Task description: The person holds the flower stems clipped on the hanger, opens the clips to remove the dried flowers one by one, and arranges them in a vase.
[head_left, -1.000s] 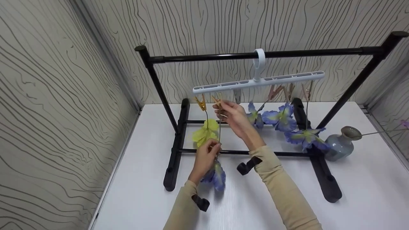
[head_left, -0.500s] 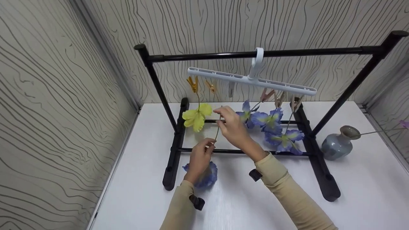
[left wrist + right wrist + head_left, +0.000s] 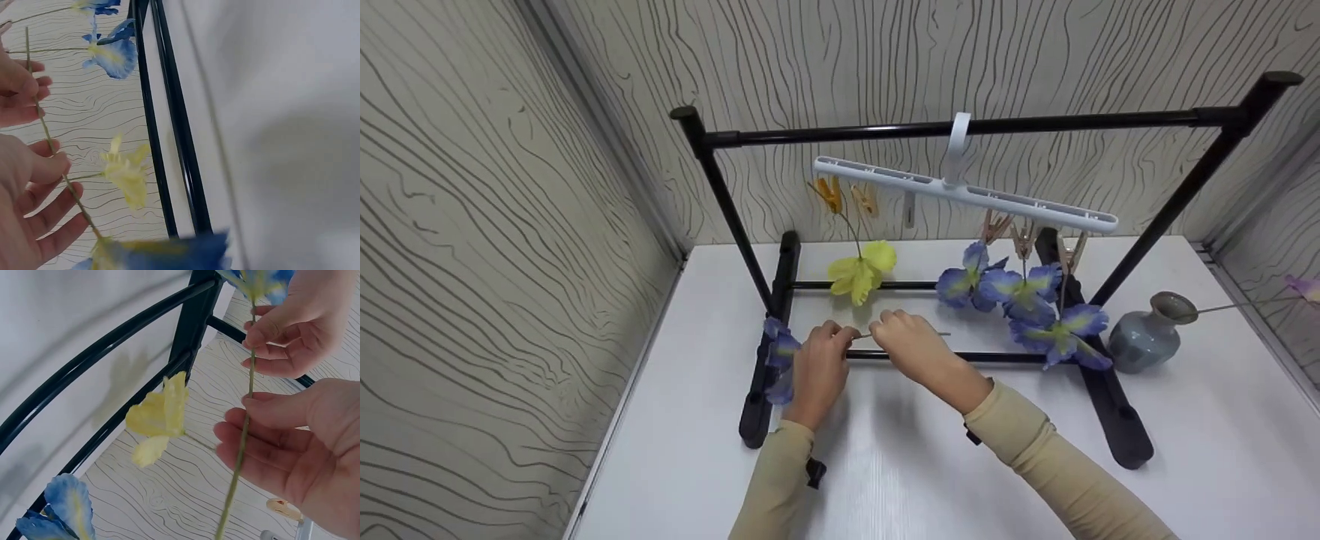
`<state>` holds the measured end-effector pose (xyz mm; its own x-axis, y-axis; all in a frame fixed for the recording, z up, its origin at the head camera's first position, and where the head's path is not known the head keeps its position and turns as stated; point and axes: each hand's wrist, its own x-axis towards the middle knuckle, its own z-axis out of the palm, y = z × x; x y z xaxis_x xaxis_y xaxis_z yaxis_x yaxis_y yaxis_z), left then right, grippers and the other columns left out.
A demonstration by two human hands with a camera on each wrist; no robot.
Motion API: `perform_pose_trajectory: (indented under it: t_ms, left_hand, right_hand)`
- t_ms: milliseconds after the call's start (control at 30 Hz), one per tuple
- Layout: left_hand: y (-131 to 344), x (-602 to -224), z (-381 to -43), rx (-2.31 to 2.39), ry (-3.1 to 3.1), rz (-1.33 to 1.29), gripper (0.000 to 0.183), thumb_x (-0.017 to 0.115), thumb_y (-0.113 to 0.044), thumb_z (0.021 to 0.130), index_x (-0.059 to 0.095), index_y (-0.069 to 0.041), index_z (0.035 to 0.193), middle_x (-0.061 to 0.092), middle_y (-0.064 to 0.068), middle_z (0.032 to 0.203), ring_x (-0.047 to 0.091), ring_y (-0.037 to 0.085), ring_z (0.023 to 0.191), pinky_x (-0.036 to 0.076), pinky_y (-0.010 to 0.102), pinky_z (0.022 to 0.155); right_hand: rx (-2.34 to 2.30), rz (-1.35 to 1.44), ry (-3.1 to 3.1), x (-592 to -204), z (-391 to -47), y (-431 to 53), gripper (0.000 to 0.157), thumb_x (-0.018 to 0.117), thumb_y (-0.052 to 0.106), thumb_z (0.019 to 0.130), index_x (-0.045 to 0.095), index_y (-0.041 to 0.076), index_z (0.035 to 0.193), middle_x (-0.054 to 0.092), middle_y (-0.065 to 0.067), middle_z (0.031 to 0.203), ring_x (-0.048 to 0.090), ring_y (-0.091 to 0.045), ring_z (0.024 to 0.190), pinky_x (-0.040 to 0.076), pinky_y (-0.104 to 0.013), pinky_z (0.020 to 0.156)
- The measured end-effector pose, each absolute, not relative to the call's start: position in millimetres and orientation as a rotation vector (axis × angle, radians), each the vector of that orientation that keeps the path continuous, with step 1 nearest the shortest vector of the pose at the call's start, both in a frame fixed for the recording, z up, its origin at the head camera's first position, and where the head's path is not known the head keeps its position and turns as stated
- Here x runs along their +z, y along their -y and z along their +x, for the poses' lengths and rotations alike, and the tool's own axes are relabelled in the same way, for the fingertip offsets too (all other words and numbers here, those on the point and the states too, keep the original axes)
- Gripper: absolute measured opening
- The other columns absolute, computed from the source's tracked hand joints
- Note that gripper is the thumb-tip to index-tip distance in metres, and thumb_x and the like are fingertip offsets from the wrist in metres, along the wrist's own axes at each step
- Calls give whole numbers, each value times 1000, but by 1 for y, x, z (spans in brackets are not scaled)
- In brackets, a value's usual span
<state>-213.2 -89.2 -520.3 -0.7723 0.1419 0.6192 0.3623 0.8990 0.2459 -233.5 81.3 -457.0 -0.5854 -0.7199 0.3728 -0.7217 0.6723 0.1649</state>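
Note:
A blue artificial iris (image 3: 780, 358) lies almost sideways between my hands, its bloom at the left and its stem (image 3: 232, 492) running right. My left hand (image 3: 820, 367) pinches the stem close below the bloom, between thumb and fingers. Farther along the stem, my right hand (image 3: 915, 346) pinches it too, thumb on top with the fingers behind. The bare stem end sticks out past the right hand. Above and behind the hands, a yellow flower (image 3: 861, 271) hangs head down from an orange clothespin (image 3: 830, 195). Beside that, a pale orange clothespin (image 3: 866, 201) hangs without a flower.
A white hanger (image 3: 960, 192) hangs on a black rack (image 3: 855, 133). On its right side, pink clothespins (image 3: 1023, 241) hold several blue irises (image 3: 1061, 334). A grey clothespin (image 3: 910, 210) hangs mid-hanger. A grey-blue vase (image 3: 1144, 341) with a pink flower (image 3: 1306, 288) stands right of the rack.
My right hand has come down from the pale orange clothespin to the stem. The blue iris has turned from upright to nearly level, bloom leftward. The hanger has swung, its left end now higher.

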Motion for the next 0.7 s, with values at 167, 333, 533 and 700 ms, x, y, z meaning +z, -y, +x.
perform_pose_trajectory:
  t_ms: [167,333,533,700]
  left_hand:
    - [85,-518,-213,-336,2422,-404,33,82,10,76,79,-18,93,65,1,87,64,20,75,52,35,55]
    - [79,-516,-212,-326,2397,-464,33,82,12,75,76,-16,91,64,2,88,63,20,78,54,35,59]
    - [74,-516,-212,-406,2342,-549,24,82,8,80,71,-12,84,61,3,84,60,20,75,54,34,63]
    - [68,-515,-212,-421,2315,-605,20,83,5,81,70,-10,83,61,3,84,59,20,76,53,33,63]
  right_hand:
    - [57,1155,2563,-457,-230,-89,16,73,-18,82,66,-3,83,52,-15,68,58,-29,58,53,-37,52]
    - [154,1175,2698,-456,-229,-96,18,68,-21,81,62,-4,83,51,-15,68,56,-30,60,49,-37,53]
    - [294,1169,2866,-456,-230,-106,19,65,-20,85,59,-2,80,52,-13,68,55,-26,62,42,-36,55]
    - [363,1145,2929,-458,-228,-117,16,67,-17,87,62,-3,82,59,-13,73,62,-28,69,51,-39,60]
